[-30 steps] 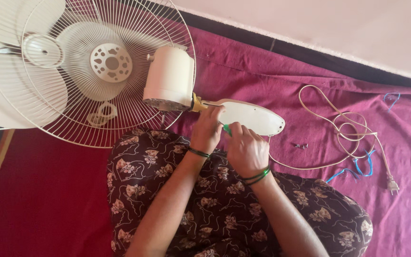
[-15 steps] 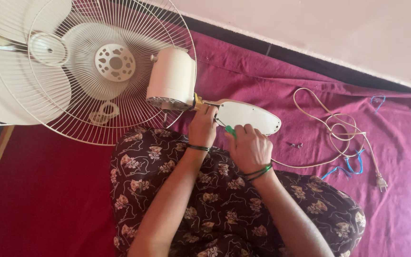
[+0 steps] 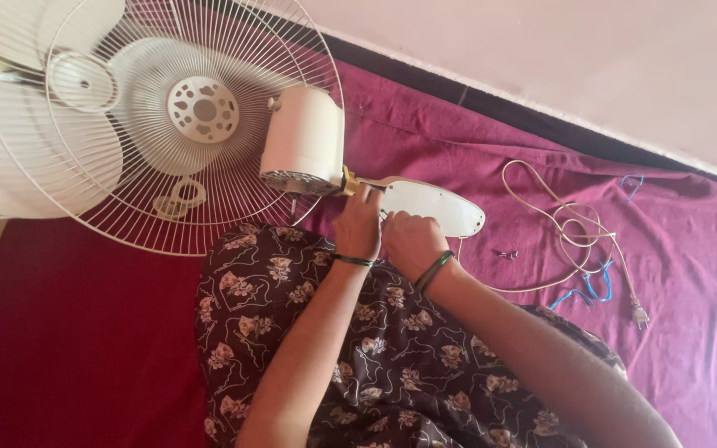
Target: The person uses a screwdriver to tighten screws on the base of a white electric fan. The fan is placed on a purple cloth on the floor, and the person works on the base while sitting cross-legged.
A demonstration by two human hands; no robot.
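Fan: round wire cage (image 3: 85,149), smooth cream motor (image 3: 304,137), oval neck (image 3: 433,207).
Hands: left (image 3: 360,222) grips neck; right (image 3: 410,242) fisted, contents hidden.
Cloth (image 3: 475,141): maroon, wrinkled.
Change: green tool no longer visible.

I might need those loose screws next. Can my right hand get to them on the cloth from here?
Probably yes. The screws lie on bare cloth just beyond the fan neck, to the right of the right hand, with nothing between.

Maroon cloth (image 3: 674,249) under fan (image 3: 209,116), cord (image 3: 570,220), screws (image 3: 505,254)
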